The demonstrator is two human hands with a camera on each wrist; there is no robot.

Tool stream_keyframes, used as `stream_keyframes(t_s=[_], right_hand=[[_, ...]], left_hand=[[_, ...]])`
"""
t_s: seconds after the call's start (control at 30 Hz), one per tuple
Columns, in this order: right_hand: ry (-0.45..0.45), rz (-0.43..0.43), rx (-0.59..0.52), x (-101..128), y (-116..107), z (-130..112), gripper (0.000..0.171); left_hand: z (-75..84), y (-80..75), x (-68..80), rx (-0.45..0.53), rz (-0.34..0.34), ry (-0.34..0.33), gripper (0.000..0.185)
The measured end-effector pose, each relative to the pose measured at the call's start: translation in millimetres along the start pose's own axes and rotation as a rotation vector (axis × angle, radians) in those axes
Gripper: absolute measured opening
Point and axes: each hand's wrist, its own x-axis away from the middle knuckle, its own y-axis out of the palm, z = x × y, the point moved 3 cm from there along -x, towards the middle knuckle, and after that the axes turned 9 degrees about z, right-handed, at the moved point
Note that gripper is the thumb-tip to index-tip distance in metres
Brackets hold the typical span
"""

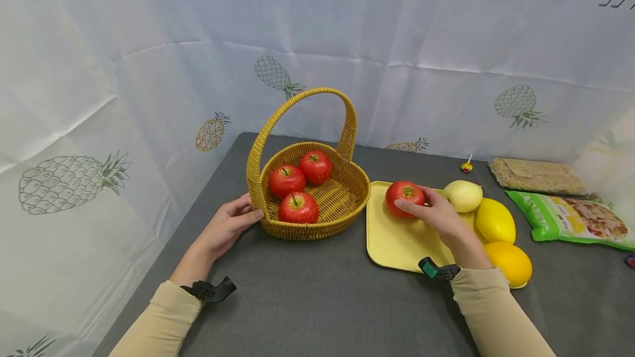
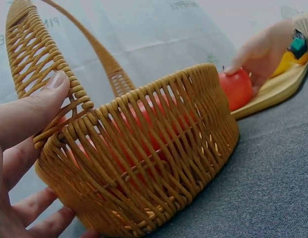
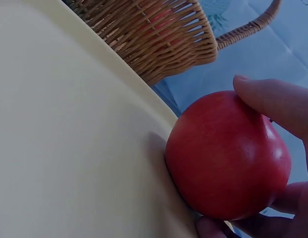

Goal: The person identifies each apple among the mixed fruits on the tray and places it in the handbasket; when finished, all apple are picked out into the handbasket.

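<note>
The gray tabletop (image 1: 307, 296) has lots of bare room at the front, near the person. Behind and to the left a white cloth with pineapples hangs close, so the basket (image 1: 342, 203) sits not far from that wall.

The right hand (image 1: 439, 216) holds a red apple (image 1: 403, 196) on the yellow tray (image 1: 397, 241), at the tray's back left corner, close to the basket. Its fingers curl around the apple. The apple is round, with no long side, and its stem end points up.

The left hand (image 1: 229, 226) rests on the left side of the basket, with the thumb on the rim by the foot of the handle (image 1: 297, 109) and the fingers curved along the woven wall.

Three more red apples (image 1: 297, 183) lie in the basket. On the right part of the tray lie three yellow fruits (image 1: 493, 222). Two snack bags (image 1: 560, 197) lie at the far right.
</note>
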Motion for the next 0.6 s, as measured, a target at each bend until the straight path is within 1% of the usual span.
stream_keyframes(t_s=[0.23, 0.43, 0.6], right_hand=[[-0.014, 0.045, 0.009, -1, 10, -4, 0.098], [0.020, 0.065, -0.042, -3, 15, -4, 0.097], [0.054, 0.062, -0.110, -3, 16, -3, 0.095]], left_hand=[[1.3, -1.1, 0.8, 0.008, -0.003, 0.008, 0.032], [2.5, -1.1, 0.8, -0.006, -0.002, 0.010, 0.033], [-0.6, 0.4, 0.6, -0.025, 0.006, -0.014, 0.036]])
